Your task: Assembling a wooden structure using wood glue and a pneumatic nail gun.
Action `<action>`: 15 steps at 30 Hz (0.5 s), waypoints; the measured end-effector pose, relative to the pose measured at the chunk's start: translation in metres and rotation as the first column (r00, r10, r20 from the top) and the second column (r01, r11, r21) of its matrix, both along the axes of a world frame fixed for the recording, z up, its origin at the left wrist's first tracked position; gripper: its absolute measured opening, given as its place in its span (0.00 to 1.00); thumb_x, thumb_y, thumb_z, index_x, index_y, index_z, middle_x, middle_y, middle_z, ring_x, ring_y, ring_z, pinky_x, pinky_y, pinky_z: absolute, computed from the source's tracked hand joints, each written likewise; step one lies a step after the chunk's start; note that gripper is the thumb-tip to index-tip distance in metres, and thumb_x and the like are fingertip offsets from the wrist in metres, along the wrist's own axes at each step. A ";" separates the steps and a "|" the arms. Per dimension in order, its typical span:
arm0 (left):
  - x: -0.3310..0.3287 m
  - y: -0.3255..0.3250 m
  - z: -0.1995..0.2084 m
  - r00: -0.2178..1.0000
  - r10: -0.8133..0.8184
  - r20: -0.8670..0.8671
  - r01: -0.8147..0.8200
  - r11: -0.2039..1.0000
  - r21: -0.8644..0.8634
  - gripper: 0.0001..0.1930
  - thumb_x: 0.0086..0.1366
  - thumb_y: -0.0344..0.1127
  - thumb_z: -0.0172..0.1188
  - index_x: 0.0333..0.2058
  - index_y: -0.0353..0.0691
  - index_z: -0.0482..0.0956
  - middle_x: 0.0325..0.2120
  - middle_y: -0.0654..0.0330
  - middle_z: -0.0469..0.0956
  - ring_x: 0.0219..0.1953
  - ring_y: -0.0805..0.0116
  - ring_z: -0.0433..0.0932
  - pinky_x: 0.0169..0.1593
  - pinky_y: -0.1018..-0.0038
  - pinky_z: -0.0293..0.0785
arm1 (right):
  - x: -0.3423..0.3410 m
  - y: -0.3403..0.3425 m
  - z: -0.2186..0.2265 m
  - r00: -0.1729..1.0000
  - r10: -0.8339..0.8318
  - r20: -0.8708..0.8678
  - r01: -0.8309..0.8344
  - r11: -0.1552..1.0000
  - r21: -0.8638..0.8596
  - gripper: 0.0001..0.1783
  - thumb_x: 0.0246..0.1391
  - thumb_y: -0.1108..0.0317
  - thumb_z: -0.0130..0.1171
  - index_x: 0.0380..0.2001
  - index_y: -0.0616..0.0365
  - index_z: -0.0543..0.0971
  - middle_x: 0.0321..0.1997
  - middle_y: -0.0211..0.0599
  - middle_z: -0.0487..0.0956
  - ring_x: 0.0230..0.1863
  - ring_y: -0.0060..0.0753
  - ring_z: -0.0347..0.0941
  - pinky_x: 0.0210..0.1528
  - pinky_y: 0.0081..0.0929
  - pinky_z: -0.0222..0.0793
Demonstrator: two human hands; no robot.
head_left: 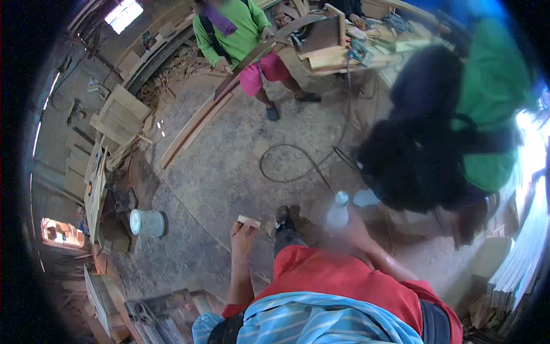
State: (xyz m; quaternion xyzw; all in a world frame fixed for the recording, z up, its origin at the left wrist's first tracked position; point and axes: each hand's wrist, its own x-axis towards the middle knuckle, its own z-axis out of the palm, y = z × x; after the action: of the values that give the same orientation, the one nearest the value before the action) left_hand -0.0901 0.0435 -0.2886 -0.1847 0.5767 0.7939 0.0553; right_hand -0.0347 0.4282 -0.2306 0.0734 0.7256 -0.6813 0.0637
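Note:
My left hand (243,236) is closed round a small, pale wooden block (250,221), held out in front of me with its flat top showing. On the other side, my right hand (356,230) is raised before my red shirt and grips a whitish bottle (337,217) with a narrow top. A blur covers the bottle's lower part and some of my fingers. Both hands are apart from each other, above the concrete floor.
A black cable (298,180) loops across the floor ahead. A person in green bends close on my right, beside stacked boards (518,252). Another person stands at a long plank (252,60) by the far workbench. A white bucket (146,223) stands at left.

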 end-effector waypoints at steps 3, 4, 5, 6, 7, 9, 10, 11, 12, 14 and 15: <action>-0.036 -0.003 -0.014 0.993 0.008 -0.120 -0.008 1.000 -0.005 0.10 0.66 0.27 0.54 0.46 0.37 0.73 0.40 0.58 0.77 0.41 0.65 0.78 0.45 0.66 0.77 | -0.069 0.014 -0.008 0.988 -0.148 0.046 0.151 0.984 -0.097 0.31 0.37 0.60 0.77 0.44 0.61 0.76 0.39 0.36 0.80 0.39 0.32 0.77 0.46 0.31 0.73; -0.043 0.001 -0.016 0.997 0.016 -0.077 -0.017 1.000 -0.003 0.10 0.66 0.27 0.55 0.46 0.36 0.73 0.40 0.58 0.77 0.40 0.66 0.78 0.46 0.66 0.76 | -0.086 0.020 -0.013 0.964 -0.262 0.050 0.264 0.964 -0.035 0.30 0.37 0.62 0.77 0.44 0.61 0.75 0.38 0.35 0.80 0.37 0.31 0.77 0.44 0.30 0.73; -0.043 0.013 -0.013 0.999 0.030 -0.022 -0.030 1.000 0.009 0.10 0.66 0.27 0.55 0.46 0.36 0.73 0.39 0.58 0.77 0.40 0.66 0.77 0.47 0.66 0.76 | -0.101 0.031 -0.018 0.928 -0.373 -0.024 0.370 0.925 -0.090 0.30 0.38 0.64 0.76 0.45 0.61 0.74 0.38 0.35 0.80 0.38 0.30 0.77 0.43 0.30 0.73; -0.052 0.021 -0.008 1.000 -0.002 -0.013 0.003 1.000 0.014 0.10 0.66 0.27 0.55 0.46 0.36 0.73 0.39 0.58 0.77 0.40 0.66 0.77 0.47 0.66 0.76 | -0.117 0.040 -0.026 0.871 -0.484 -0.090 0.468 0.871 -0.148 0.29 0.39 0.67 0.75 0.46 0.61 0.73 0.38 0.35 0.80 0.38 0.30 0.77 0.42 0.30 0.73; -0.061 0.028 0.003 0.999 -0.049 0.025 0.050 0.996 -0.072 0.10 0.66 0.27 0.56 0.45 0.35 0.73 0.39 0.58 0.76 0.41 0.65 0.77 0.47 0.67 0.75 | -0.129 0.049 -0.024 0.833 -0.548 -0.078 0.539 0.835 -0.112 0.30 0.42 0.68 0.73 0.48 0.60 0.72 0.39 0.35 0.79 0.39 0.29 0.76 0.42 0.30 0.73; -0.075 0.029 0.018 0.991 -0.112 0.078 0.124 0.979 -0.160 0.10 0.65 0.26 0.56 0.45 0.35 0.73 0.39 0.58 0.76 0.41 0.65 0.77 0.47 0.67 0.75 | -0.151 0.057 -0.004 0.710 -0.692 -0.125 0.642 0.711 -0.287 0.28 0.45 0.69 0.72 0.48 0.59 0.71 0.42 0.34 0.77 0.42 0.28 0.74 0.45 0.28 0.71; -0.090 0.031 0.019 0.992 -0.117 0.048 0.119 0.992 -0.038 0.10 0.64 0.26 0.57 0.45 0.35 0.73 0.39 0.58 0.76 0.41 0.65 0.77 0.47 0.67 0.75 | -0.161 0.063 0.012 0.640 -0.759 -0.116 0.707 0.642 -0.296 0.27 0.46 0.70 0.70 0.48 0.59 0.70 0.42 0.33 0.77 0.42 0.28 0.74 0.45 0.28 0.71; -0.109 0.038 0.017 0.992 -0.125 0.019 0.123 0.988 0.088 0.10 0.64 0.25 0.57 0.44 0.35 0.73 0.39 0.58 0.76 0.40 0.65 0.77 0.47 0.66 0.75 | -0.173 0.083 0.008 0.589 -0.772 -0.240 0.674 0.633 -0.381 0.27 0.47 0.71 0.69 0.49 0.59 0.69 0.42 0.34 0.76 0.42 0.27 0.74 0.46 0.28 0.71; -0.127 0.044 0.016 0.987 -0.158 0.024 0.155 0.984 0.089 0.10 0.64 0.25 0.57 0.44 0.35 0.73 0.39 0.58 0.76 0.40 0.65 0.77 0.47 0.66 0.75 | -0.188 0.102 0.003 0.506 -0.813 -0.287 0.752 0.579 -0.314 0.27 0.48 0.71 0.69 0.50 0.60 0.69 0.43 0.35 0.77 0.43 0.28 0.75 0.47 0.29 0.71; -0.160 0.058 0.012 0.986 -0.165 0.035 0.154 0.965 0.213 0.11 0.63 0.26 0.59 0.44 0.36 0.73 0.38 0.59 0.77 0.39 0.65 0.77 0.46 0.65 0.75 | -0.210 0.139 0.017 0.425 -0.836 -0.348 0.797 0.528 -0.294 0.28 0.47 0.68 0.70 0.50 0.61 0.70 0.43 0.35 0.78 0.43 0.28 0.75 0.47 0.29 0.71; -0.175 0.069 0.019 0.980 -0.193 0.040 0.183 0.965 0.190 0.11 0.62 0.27 0.61 0.44 0.38 0.74 0.37 0.60 0.77 0.38 0.65 0.77 0.45 0.65 0.75 | -0.218 0.161 0.018 0.372 -0.825 -0.426 0.851 0.486 -0.200 0.29 0.47 0.64 0.71 0.50 0.60 0.70 0.42 0.35 0.79 0.42 0.28 0.75 0.45 0.28 0.71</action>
State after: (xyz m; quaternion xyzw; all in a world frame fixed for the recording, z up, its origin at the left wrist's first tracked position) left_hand -0.2656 0.1129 -0.2696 -0.1462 0.5135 0.8295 0.1641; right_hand -0.2524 0.5897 -0.2130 0.2655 0.5969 -0.5945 -0.4687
